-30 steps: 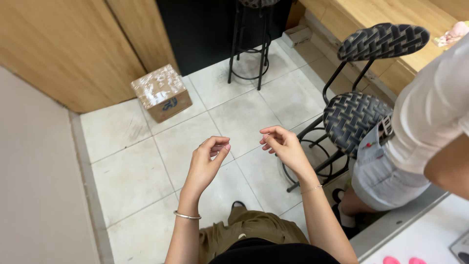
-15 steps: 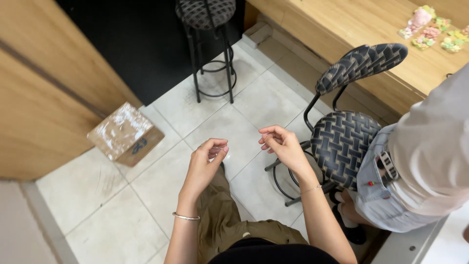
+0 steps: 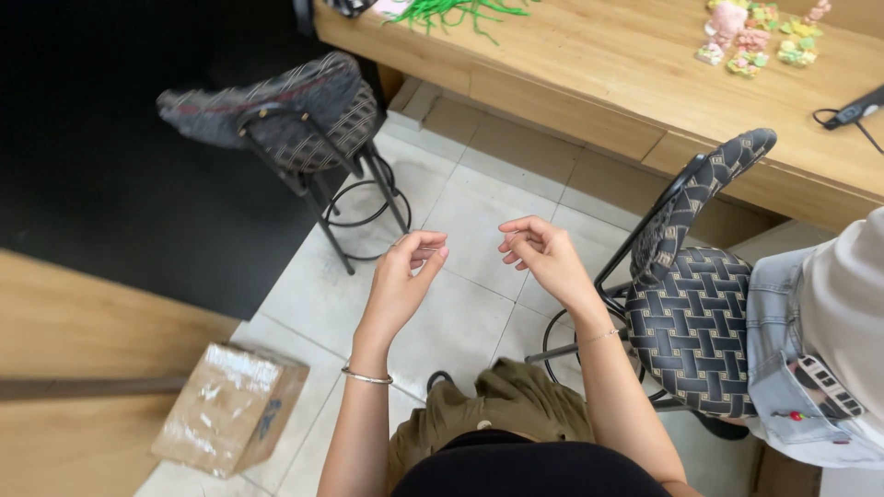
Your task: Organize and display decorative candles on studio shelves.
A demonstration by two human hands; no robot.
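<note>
Head view: left hand [image 3: 405, 276] and right hand [image 3: 543, 258] pinch fingertips mid-frame, contents too small to tell; plastic-wrapped brown cardboard box [image 3: 230, 410] lower left.

Tiled floor [image 3: 479, 212] carrying 2 woven stools [image 3: 304, 101] [image 3: 700, 322] + taped cardboard box [image 3: 230, 405]. Wooden surface [image 3: 599, 64] is holding green strands [image 3: 451, 11], small pastel figures [image 3: 755, 37], black corded tool [image 3: 852, 109].

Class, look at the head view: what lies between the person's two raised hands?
Nothing: between the left hand and right hand the head view shows only bare floor tiles far below.
</note>
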